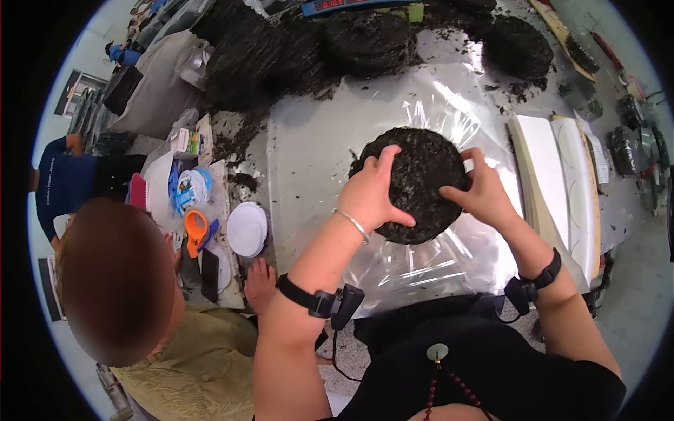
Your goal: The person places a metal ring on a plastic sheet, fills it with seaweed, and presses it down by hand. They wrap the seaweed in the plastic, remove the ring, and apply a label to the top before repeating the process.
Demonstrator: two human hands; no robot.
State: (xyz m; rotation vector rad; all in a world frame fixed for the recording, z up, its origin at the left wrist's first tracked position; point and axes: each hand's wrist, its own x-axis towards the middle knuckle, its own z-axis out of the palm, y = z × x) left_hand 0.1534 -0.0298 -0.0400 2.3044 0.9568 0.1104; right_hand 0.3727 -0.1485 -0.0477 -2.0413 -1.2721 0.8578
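A thick, round cake of dark, crumbly pressed material (pixel 425 184) sits over a sheet of clear plastic film (pixel 421 270). My left hand (pixel 372 188) is closed on its left side, the fingers at the upper left edge and the thumb across the lower part of the top face. On the right, my right hand (pixel 484 188) grips the rim, with its thumb pressed on the top face and the other fingers curled over the edge. The film shines and wrinkles around the cake.
Dark heaps (pixel 246 56) and another round cake (pixel 368 42) lie at the back below a blue digital display (pixel 351 5). White padded boards (pixel 544 189) stand on the right. At left are a white round lid (pixel 247 229), an orange tape dispenser (pixel 196 228) and a seated person (pixel 189 358).
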